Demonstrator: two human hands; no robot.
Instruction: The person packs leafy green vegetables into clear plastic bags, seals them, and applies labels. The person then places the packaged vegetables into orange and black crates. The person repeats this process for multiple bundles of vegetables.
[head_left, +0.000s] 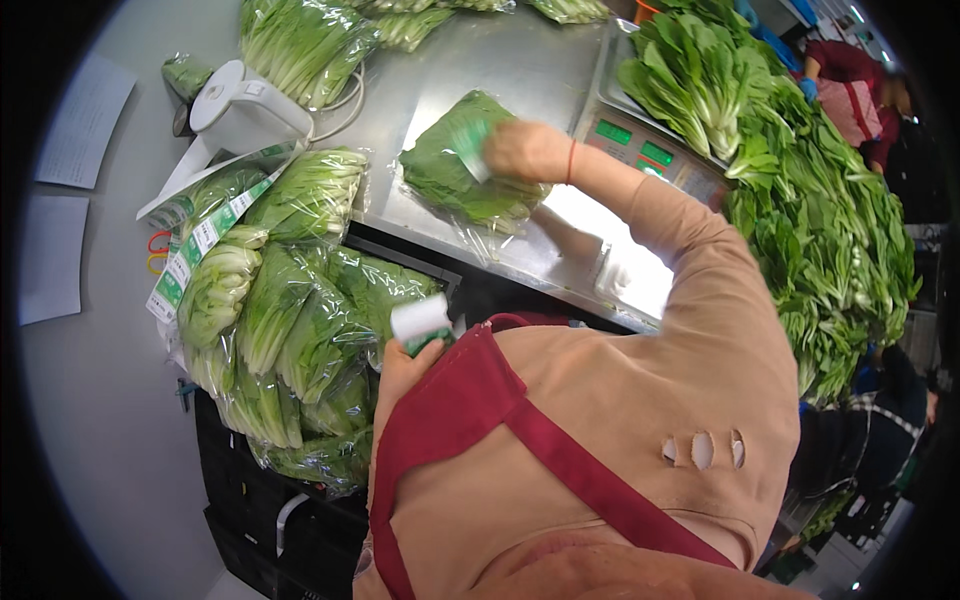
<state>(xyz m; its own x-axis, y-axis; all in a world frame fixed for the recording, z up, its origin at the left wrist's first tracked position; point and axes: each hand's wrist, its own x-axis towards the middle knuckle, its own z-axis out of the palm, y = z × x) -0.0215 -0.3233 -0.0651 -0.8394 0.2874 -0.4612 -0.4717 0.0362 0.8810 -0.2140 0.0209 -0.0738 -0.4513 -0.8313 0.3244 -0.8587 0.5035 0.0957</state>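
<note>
A clear plastic bag of leafy greens (442, 161) lies on the steel worktop. Over it is my right hand (529, 152), blurred, with a green-and-white label (471, 150) at its fingertips. I cannot tell whether the label touches the bag. Close to my apron, my left hand (409, 367) grips a folded strip of labels (420, 321), white on top with green below. Beside that hand, bagged greens (292, 315) are piled in several layers.
A white label printer (247, 109) stands at the left, with a printed label strip (206, 236) draped over the bags. At the right, loose greens (817, 225) are heaped beside a scale (630, 139) with lit displays. A person (847, 82) is at the far right.
</note>
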